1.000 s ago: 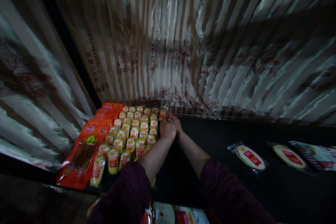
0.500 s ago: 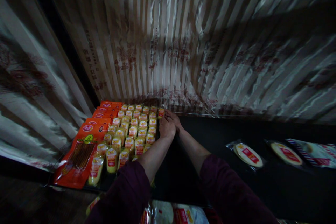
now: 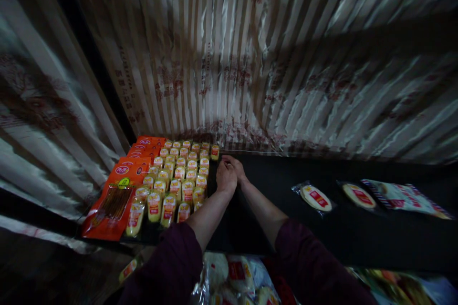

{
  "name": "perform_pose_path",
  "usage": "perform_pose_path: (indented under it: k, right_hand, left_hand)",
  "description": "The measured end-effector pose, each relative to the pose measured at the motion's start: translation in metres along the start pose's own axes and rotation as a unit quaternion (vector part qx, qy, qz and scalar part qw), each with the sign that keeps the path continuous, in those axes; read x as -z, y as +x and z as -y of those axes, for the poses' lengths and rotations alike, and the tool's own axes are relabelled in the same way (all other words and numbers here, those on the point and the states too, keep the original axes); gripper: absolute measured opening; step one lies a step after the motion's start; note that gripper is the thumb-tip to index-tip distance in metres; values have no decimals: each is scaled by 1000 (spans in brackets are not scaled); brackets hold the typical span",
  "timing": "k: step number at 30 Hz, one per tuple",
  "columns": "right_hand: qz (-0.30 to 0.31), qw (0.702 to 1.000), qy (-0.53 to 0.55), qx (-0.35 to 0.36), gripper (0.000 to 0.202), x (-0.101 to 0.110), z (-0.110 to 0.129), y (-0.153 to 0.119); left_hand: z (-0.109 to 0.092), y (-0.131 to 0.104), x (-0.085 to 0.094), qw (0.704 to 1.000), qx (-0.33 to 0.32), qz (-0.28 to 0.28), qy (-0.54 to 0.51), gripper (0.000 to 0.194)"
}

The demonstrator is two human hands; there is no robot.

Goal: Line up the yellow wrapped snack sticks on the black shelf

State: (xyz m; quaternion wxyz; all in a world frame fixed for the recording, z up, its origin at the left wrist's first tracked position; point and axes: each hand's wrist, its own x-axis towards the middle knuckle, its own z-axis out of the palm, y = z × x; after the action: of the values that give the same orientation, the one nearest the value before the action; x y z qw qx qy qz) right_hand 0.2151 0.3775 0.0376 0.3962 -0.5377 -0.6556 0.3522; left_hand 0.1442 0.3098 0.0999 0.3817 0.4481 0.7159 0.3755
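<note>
Just right of the rows of small wrapped yellow cakes (image 3: 187,189), my left hand (image 3: 226,178) is curled closed over the black shelf (image 3: 246,219). My right hand (image 3: 236,167) meets it from the right, its fingers bent in behind the left one. Whatever is between the fingers, if anything, is hidden. Nearest to my fingertips, a short gap away, a wrapped cake (image 3: 214,152) stands at the back right end of the rows. Each cake is in clear film with a red and white label.
Orange snack packets (image 3: 110,200) overlap left of the cakes. Farther right lie a flat round wrapped food (image 3: 317,198), a second round one (image 3: 359,196) and a striped packet (image 3: 404,196). Crinkled patterned sheeting (image 3: 229,57) rises behind the shelf. Bagged goods (image 3: 232,274) are below the front edge.
My hands have drawn back slightly from the cake at the back right, which they were touching. It stays standing there. The camera view has shifted a little.
</note>
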Motion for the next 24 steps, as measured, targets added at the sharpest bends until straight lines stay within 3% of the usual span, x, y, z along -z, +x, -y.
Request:
perform_pose_path:
  k: [7, 12, 18, 21, 24]
  right_hand:
    - [-20, 998, 44, -41, 34, 19, 25, -77]
    - [-9, 1000, 13, 7, 38, 37, 43, -158]
    - [11, 998, -53, 17, 32, 47, 47, -260]
    - [46, 995, -85, -16, 29, 47, 28, -307]
    - [59, 989, -130, -34, 27, 43, 6, -345]
  left_hand:
    - [12, -68, 15, 997, -36, 66, -20, 36]
    - [31, -138, 35, 984, -111, 121, -70, 34]
    - [93, -205, 42, 962, -134, 199, -131, 31]
    - [130, -229, 42, 961, -85, 238, -111, 31]
    - [158, -253, 38, 965, -57, 254, -22, 29]
